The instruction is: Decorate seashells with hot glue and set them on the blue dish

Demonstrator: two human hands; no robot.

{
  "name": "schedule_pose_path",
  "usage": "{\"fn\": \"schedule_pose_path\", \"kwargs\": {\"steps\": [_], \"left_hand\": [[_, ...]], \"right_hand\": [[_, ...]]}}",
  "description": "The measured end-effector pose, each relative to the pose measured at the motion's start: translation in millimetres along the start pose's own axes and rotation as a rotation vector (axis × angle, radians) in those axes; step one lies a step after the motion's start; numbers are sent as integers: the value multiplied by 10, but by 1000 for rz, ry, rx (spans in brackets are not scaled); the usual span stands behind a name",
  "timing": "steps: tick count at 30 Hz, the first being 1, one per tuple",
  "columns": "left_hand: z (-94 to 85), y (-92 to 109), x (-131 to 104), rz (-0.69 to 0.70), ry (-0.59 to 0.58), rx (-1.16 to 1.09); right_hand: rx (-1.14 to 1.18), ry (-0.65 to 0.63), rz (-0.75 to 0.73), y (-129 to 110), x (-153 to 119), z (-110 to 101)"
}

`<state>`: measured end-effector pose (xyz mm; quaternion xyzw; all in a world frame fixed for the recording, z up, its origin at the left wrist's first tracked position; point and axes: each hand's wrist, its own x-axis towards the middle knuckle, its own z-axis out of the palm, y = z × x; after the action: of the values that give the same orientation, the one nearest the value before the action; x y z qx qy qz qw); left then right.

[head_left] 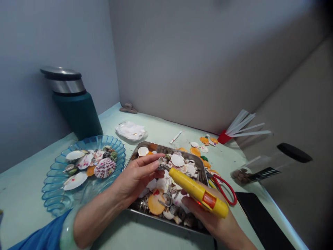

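Note:
My right hand (208,215) is wrapped round a yellow hot glue gun (192,185), its nozzle pointing left and up. Between the thumb and fingers of my left hand (140,173) is a small pale shell (161,160), right by the nozzle; I cannot tell whether they touch. Both hands are above a metal tray (136,211) heaped with shells. In it lie an orange scallop shell (156,203) with a red spot and a white scallop shell (177,160). The trigger is hidden by my right hand.
On the left stand a blue scalloped plate (49,187) of shells and a teal flask (78,113). Red-handled scissors (229,192), a black phone-like slab (262,220), a clear jar (249,170) and a red cup (223,137) of glue sticks are right. Walls close off the back.

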<state>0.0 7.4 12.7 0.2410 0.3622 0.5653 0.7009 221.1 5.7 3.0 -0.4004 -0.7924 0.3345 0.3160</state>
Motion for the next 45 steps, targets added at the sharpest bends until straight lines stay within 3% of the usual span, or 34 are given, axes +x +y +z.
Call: {"fn": "schedule_pose_path", "kwargs": {"steps": [45], "left_hand": [[13, 20, 9, -6, 13, -32]], "right_hand": [[-8, 54, -78, -10, 11, 36]]}}
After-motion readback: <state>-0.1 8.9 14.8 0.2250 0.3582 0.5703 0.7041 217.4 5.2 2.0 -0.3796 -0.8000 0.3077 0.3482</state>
